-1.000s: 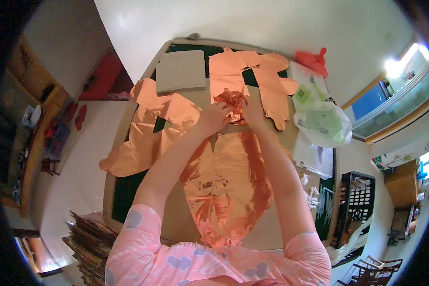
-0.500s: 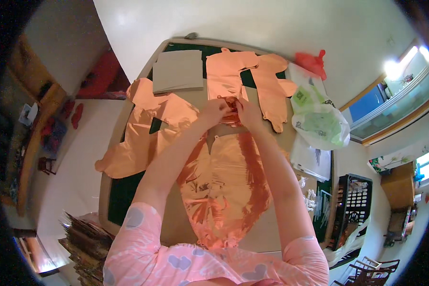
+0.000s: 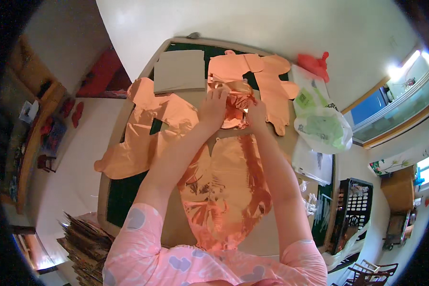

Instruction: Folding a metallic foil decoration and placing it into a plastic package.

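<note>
Between my hands lies a crumpled, shiny rose-gold foil balloon [image 3: 236,107], uninflated and partly spread out. My left hand [image 3: 213,106] rests on its left side with the fingers stretched forward. At its right edge, my right hand [image 3: 256,113] pinches the foil, the fingertips partly hidden. Another flat foil balloon [image 3: 231,171] lies nearer to me, under and between my forearms. More flat foil balloons are spread around: a wide one [image 3: 140,140] on the left and one [image 3: 274,95] at the far right, with further foil [image 3: 229,66] just beyond my hands.
A stack of grey-beige card [image 3: 179,71] sits at the back of the table. On the right are a white and green plastic bag [image 3: 323,126], a red bag [image 3: 314,66] and clear plastic sleeves [image 3: 312,164]. A black crate [image 3: 352,209] stands beside the table; flattened cardboard [image 3: 86,248] is at lower left.
My hands have moved apart from close together over the bunched foil. The foil balloon between them is now spread wider, and my left hand's fingers have straightened.
</note>
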Tool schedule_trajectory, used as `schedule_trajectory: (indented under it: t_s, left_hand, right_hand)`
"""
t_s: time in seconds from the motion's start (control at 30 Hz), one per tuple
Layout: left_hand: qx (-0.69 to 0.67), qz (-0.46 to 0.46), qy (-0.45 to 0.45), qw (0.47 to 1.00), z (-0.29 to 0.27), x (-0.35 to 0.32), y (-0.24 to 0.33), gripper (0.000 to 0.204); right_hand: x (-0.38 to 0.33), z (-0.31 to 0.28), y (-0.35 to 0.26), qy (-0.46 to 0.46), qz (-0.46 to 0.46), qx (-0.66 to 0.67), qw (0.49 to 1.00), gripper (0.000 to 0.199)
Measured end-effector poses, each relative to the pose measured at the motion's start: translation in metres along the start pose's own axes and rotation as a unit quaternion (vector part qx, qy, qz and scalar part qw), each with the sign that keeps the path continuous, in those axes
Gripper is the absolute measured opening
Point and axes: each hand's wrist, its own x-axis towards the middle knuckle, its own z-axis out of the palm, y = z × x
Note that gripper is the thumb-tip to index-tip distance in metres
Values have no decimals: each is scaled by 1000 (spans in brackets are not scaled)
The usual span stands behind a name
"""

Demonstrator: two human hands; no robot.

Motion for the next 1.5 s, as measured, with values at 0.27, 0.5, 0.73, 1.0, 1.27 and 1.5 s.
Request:
schedule_trajectory:
  t_s: [0.27,0.5,0.73,1.0,1.27,1.5]
  left_hand:
    - [121,122,-56,984,30,4,-34,46]
    - [105,88,-104,985,47,17,-30,48]
    - [91,63,-133,985,49,15,-36,54]
    - [72,43,-115,990,46,12,-33,56]
    - [-360,26,100,927,-105,53,31,95]
    - [-549,16,-49,834,-228,71,49,36]
  right_hand:
    - [7,-25,-48,92,-183,-205,957,21]
    - [58,-70,-97,36,-147,57,987,20]
    - [90,-96,-139,121,-190,161,961,22]
    - [72,-130,-184,139,-264,193,935,25]
    - [-13,-162,-253,141,-390,-147,898,20]
    - [-70,-199,-321,119,-405,-155,893,17]
